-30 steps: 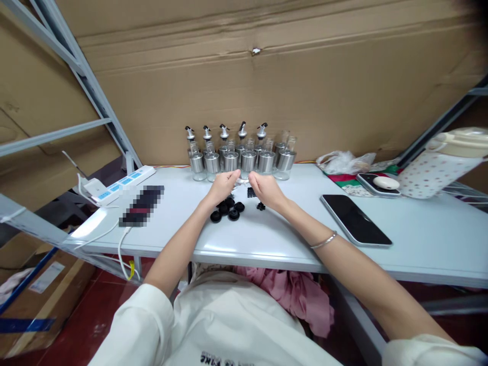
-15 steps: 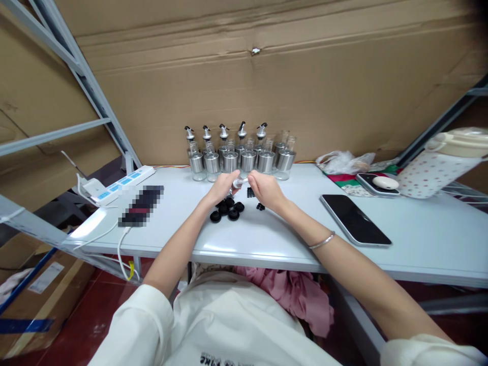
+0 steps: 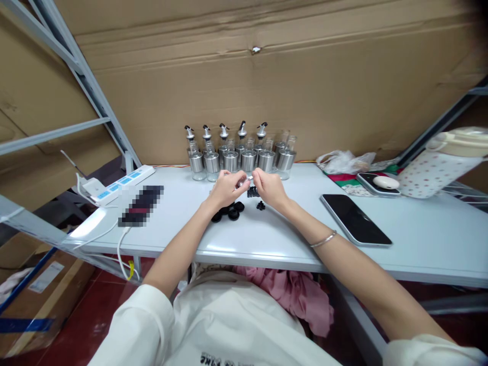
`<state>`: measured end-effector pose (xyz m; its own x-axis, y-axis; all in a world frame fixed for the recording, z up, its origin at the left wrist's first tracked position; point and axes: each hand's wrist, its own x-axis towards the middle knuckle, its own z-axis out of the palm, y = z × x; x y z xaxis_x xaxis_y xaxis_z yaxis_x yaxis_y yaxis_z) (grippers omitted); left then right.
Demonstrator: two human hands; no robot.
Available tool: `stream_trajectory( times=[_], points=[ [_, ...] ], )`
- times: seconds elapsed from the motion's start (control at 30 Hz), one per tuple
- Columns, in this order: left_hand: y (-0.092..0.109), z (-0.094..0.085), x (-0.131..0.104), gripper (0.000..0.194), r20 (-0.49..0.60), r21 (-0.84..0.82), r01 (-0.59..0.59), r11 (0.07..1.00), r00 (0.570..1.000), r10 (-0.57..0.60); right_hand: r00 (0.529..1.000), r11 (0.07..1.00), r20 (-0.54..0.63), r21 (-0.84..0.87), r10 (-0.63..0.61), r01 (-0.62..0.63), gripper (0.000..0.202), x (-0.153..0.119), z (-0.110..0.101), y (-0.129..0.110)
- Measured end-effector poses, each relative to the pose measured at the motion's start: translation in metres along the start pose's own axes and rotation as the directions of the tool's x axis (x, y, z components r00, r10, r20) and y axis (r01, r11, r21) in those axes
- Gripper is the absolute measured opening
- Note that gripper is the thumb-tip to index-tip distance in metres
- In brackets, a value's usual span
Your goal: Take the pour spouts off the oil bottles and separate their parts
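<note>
Above the table's middle, my left hand point(image 3: 227, 189) is closed around a small silver pourer spout point(image 3: 244, 181), mostly covered by the fingers. My right hand point(image 3: 269, 187) pinches the spout's thin end from the other side, and the two hands nearly meet. Just below my left hand lies a cluster of round black stoppers point(image 3: 233, 215), partly hidden by it. Small black caps point(image 3: 253, 191) lie in a row beside my right hand, with a little pile of tiny black pieces point(image 3: 261, 206) nearer me.
Glass bottles with steel sleeves point(image 3: 230, 161) stand in rows at the back, several topped with pourers point(image 3: 242, 130). A phone point(image 3: 355, 219) lies to the right, with a dotted jug point(image 3: 430, 168) beyond. To the left are a power strip point(image 3: 124, 184) and a blurred-out device point(image 3: 141, 206).
My left hand has rolled over the spout, its back now turned up and hiding more of it. My right hand has stayed almost in place.
</note>
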<state>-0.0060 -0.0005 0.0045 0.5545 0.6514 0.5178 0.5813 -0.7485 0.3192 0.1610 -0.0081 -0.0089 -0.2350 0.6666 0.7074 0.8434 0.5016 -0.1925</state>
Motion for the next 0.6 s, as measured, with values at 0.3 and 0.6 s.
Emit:
stream_trajectory(
  times=[0.3, 0.6],
  points=[
    [0.0070, -0.0017, -0.0013, 0.018, 0.055, -0.160, 0.028, 0.987, 0.998, -0.020, 0.999, 0.999, 0.029, -0.034, -0.026, 0.027, 0.044, -0.0008, 0.0031, 0.0020],
    [0.0084, -0.0013, -0.0025, 0.016, 0.209, -0.629, 0.218, 0.746, 0.972, -0.108, 0.999, 0.998, 0.025, 0.053, -0.035, 0.034, 0.044, -0.0012, -0.0033, -0.0038]
  ],
)
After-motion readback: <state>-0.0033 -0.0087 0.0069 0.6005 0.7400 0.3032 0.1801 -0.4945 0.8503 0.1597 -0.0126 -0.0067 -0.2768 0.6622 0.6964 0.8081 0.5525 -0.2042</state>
